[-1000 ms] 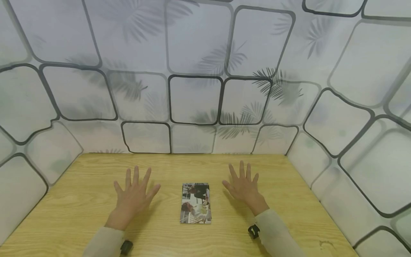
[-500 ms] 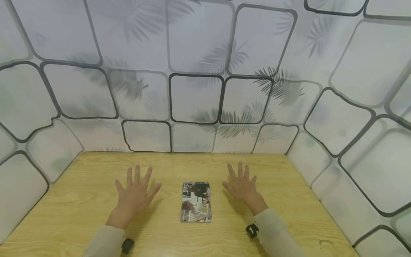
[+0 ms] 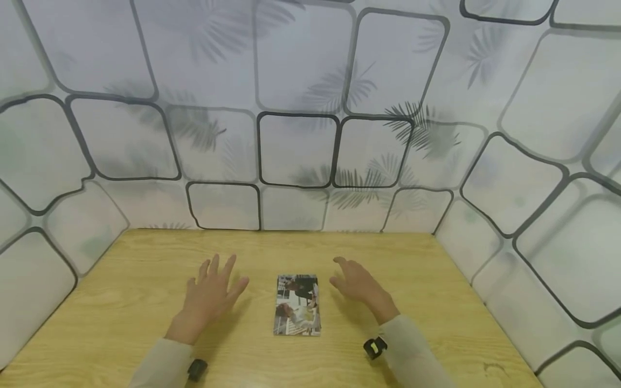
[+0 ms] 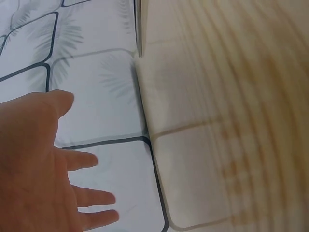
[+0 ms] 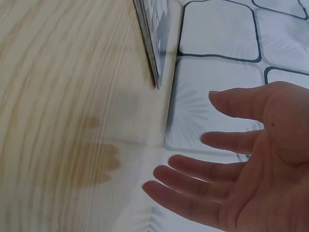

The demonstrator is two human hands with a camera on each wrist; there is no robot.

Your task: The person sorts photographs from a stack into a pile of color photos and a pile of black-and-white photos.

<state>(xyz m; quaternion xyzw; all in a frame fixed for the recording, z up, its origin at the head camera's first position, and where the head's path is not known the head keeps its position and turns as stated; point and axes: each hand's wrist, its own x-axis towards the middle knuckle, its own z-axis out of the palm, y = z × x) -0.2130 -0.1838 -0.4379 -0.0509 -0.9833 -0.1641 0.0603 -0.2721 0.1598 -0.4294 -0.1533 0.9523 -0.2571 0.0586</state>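
Observation:
A small stack of photo cards (image 3: 297,305) lies on the wooden table between my two hands. Its top picture shows people and is turned sideways. In the right wrist view the stack (image 5: 155,41) is seen from its edge, and several thin layers show. My left hand (image 3: 207,297) is held over the table to the left of the cards, fingers spread and slightly bent, holding nothing. To the right of the cards is my right hand (image 3: 360,284), palm down, with loosely bent fingers and nothing in them. Neither hand touches the cards.
The wooden table (image 3: 271,253) has a dark mark near its right front. Pale walls (image 3: 296,151) with a grey block and leaf pattern close it in at the back and both sides. Small dark devices sit at both wrists.
Both hands have drawn a little inward toward the cards. The right hand's fingers, spread straight before, are now bent downward, and the left hand's fingers bend slightly. The cards lie unmoved.

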